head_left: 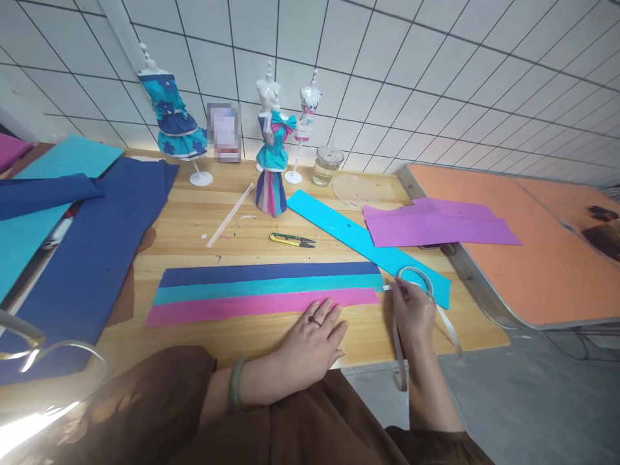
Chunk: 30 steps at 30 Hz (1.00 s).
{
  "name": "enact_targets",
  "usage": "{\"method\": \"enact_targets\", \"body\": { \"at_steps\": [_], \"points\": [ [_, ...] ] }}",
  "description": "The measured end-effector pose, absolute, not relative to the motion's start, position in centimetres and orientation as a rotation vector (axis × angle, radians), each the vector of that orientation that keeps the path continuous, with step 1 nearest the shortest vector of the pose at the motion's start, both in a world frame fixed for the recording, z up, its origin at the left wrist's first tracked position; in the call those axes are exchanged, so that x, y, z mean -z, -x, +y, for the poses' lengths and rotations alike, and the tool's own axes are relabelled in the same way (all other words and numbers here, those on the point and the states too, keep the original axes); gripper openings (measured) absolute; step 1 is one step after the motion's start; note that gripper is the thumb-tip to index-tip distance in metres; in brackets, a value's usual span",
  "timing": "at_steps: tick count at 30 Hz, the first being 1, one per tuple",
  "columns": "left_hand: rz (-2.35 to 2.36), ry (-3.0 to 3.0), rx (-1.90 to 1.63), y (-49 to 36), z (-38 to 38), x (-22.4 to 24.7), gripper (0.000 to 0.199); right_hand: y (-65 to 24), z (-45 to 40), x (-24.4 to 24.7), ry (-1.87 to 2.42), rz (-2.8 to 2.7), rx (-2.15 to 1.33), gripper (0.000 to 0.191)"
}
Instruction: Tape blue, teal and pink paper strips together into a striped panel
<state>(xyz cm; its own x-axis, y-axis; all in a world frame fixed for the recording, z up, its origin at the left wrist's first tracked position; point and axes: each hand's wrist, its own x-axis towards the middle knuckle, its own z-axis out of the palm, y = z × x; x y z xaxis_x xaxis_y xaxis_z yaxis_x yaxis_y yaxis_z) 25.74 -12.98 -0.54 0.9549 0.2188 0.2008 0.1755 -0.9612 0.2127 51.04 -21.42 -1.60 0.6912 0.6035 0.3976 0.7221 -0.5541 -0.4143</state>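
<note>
A striped sheet of navy, turquoise and pink bands (252, 289) lies flat along the front of the wooden table. My left hand (317, 339) rests on its lower pink edge and the wood, fingers spread. At the sheet's right end, my right hand (413, 313) pinches the end of a pale tape, close to the turquoise band. A roll of this tape (415, 271) is just behind the fingers, and loose lengths hang down on both sides of the hand. Beneath the roll lies a turquoise strip (349, 226), slanting back to the left.
Green-yellow thread snips (292, 240) lie behind the striped sheet, near a pale strip (231, 215). Small dressed mannequins (274, 152), a cup (328, 166) and a clear disc stand or lie at the back. Purple sheet (436, 223) overlaps an orange board (518, 245); navy fabric (97, 239) covers the left.
</note>
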Motion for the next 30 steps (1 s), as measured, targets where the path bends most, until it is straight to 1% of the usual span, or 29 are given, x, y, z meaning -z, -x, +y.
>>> {"method": "enact_targets", "body": {
  "at_steps": [6,10,14,16,18,21,23,27,28,30],
  "points": [
    [0.295,-2.901,-0.35,-25.8,-13.0,0.6,0.045,-53.2,-22.9,1.0,2.451,-0.815,0.317,0.047],
    [0.3,-2.885,-0.345,-25.7,-13.0,0.2,0.044,-53.8,-23.8,0.3,2.5,-0.725,0.26,0.048],
    [0.321,-2.889,-0.327,-25.4,-12.9,-0.4,0.05,-51.9,-24.2,-1.4,2.494,-0.691,0.062,0.049],
    [0.328,-2.915,-0.33,-25.1,-12.8,-0.6,0.053,-49.7,-24.0,-2.1,2.443,-0.703,0.068,0.047],
    [0.354,-2.953,-0.341,-24.7,-12.6,-0.8,0.056,-47.1,-23.4,-2.2,2.321,-0.856,0.183,0.044],
    [0.431,-2.998,-0.344,-23.8,-11.9,-0.7,0.062,-43.8,-22.3,-1.2,2.083,-1.435,0.232,0.04],
    [0.499,-3.015,-0.325,-22.8,-11.3,-0.5,0.068,-42.8,-21.8,0.1,1.955,-1.741,0.242,0.042],
    [0.631,-3.04,-0.282,-20.2,-10.0,-0.4,0.082,-43.2,-22.0,3.0,1.933,-1.897,0.353,0.057],
    [0.658,-3.042,-0.271,-19.6,-9.8,-0.5,0.085,-43.7,-22.3,3.6,1.919,-1.927,0.355,0.058],
    [0.697,-3.04,-0.251,-18.4,-9.5,-0.9,0.089,-44.9,-22.8,4.8,1.869,-2.02,0.327,0.051]
  ]
}}
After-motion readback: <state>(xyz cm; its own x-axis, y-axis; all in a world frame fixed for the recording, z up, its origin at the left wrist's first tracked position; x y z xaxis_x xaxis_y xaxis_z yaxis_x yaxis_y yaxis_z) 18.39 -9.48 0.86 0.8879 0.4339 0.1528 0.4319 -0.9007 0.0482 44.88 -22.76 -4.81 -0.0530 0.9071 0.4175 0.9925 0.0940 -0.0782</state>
